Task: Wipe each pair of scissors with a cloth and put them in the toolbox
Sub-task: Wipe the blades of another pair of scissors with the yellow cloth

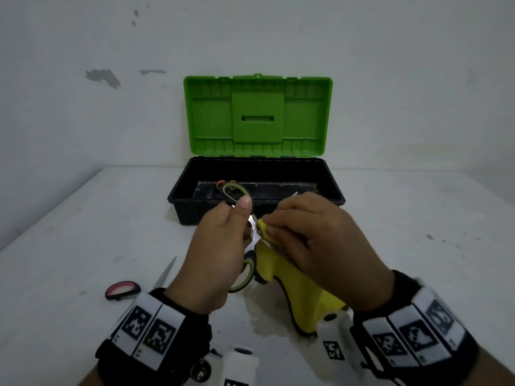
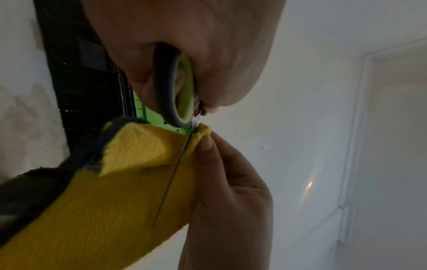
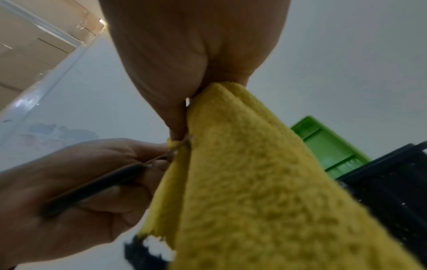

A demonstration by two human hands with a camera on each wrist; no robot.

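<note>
My left hand [image 1: 223, 240] grips a pair of green-and-black-handled scissors [image 1: 235, 192] with the handles spread apart, in front of the toolbox. My right hand [image 1: 312, 240] pinches a yellow cloth [image 1: 292, 282] folded round one blade, close to the pivot. The blade tip [image 1: 294, 194] pokes out beyond my right knuckles. In the left wrist view the cloth [image 2: 104, 191] wraps the thin blade [image 2: 175, 171] just below the green handle loop [image 2: 183, 91]. The right wrist view shows the cloth [image 3: 242, 182] hanging from my fingers and my left hand [image 3: 69, 182] holding the dark handle.
The toolbox [image 1: 338, 195] stands open at the back of the white table, green lid [image 1: 257, 115] upright. Orange-handled scissors [image 1: 221, 183] lie inside it. A pink-handled pair [image 1: 122, 289] lies on the table near my left wrist, blade pointing away.
</note>
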